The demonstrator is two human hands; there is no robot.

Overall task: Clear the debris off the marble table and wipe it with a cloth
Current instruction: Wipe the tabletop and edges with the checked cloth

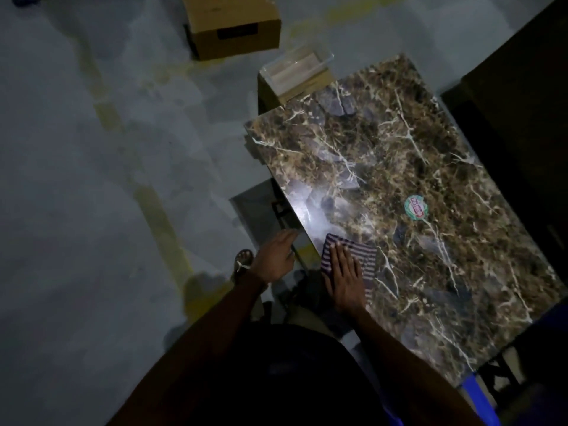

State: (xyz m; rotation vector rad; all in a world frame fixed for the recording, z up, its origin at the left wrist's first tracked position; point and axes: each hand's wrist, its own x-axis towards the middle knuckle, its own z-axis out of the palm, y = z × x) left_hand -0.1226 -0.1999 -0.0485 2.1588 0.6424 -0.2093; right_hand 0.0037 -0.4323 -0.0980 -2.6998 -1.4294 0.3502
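Note:
The brown marble table (399, 155) fills the right half of the head view, with a bright glare near its left edge. A striped cloth (365, 256) lies on the table's near left corner. My right hand (344, 278) presses flat on the cloth with straight fingers. My left hand (275, 256) hovers just off the table's left edge, fingers relaxed, holding nothing. A round green and red sticker (415, 208) sits on the marble to the right of the cloth.
A cardboard box (233, 26) stands on the grey floor at the top. A clear plastic container (296, 70) sits on another box by the table's far corner. Dark furniture (522, 87) borders the right side. My sandalled foot (242, 262) is below the left hand.

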